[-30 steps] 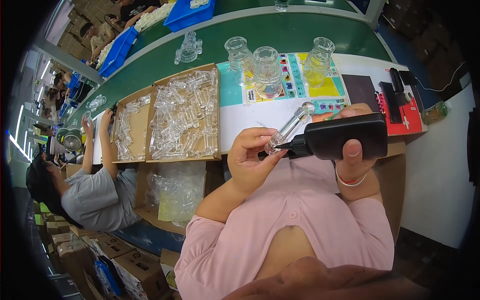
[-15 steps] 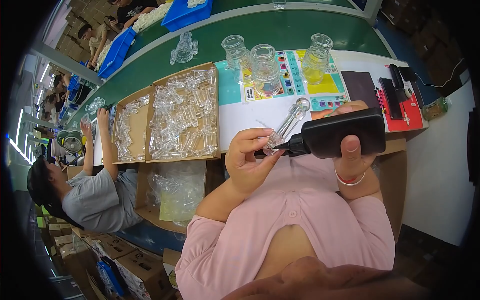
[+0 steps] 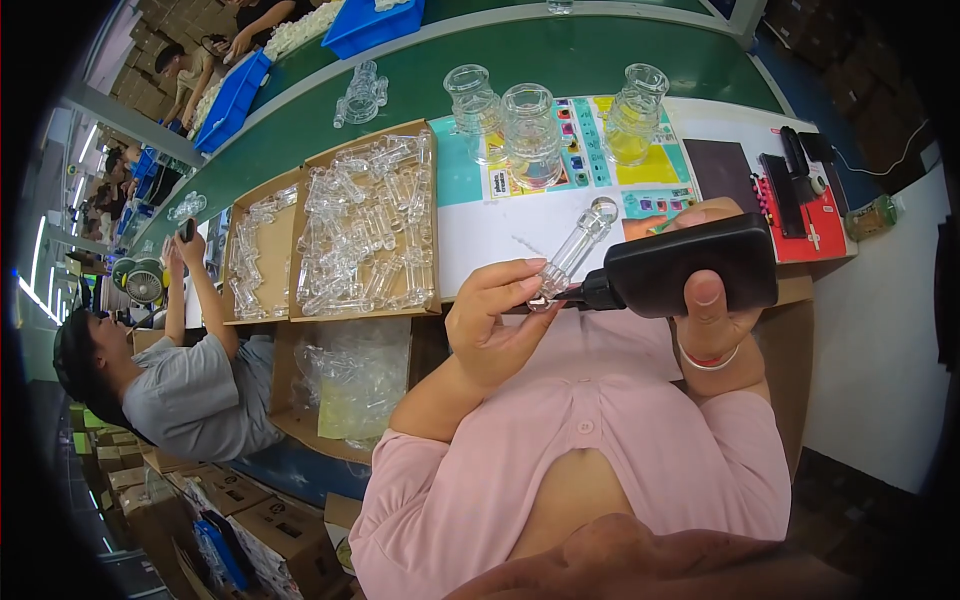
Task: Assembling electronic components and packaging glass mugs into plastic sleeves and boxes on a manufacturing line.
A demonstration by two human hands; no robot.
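My left hand [image 3: 497, 318] pinches the lower end of a clear tube-shaped part [image 3: 580, 245], which tilts up and to the right and ends in a rounded knob. Wrapped round a black squeeze bottle [image 3: 690, 268] is my right hand [image 3: 712, 305], its thumb on the near side. The bottle lies on its side with its narrow tip pointing left, at the lower end of the clear part by my left fingertips. Whether the tip touches the part, I cannot tell. Beyond my hands stand three clear jar-like vessels [image 3: 532, 135] on a printed sheet.
Left of me, a cardboard tray [image 3: 436, 250] holds many clear parts; a second tray [image 3: 272, 235] adjoins it. Below is an open box [image 3: 300, 415] with plastic bags. A red board [image 3: 820, 245] with black tools lies right. A co-worker [image 3: 195, 400] sits at left.
My hands and the black bottle have barely moved; the tip still meets the clear part's lower end. The co-worker at left now holds up a small dark object.
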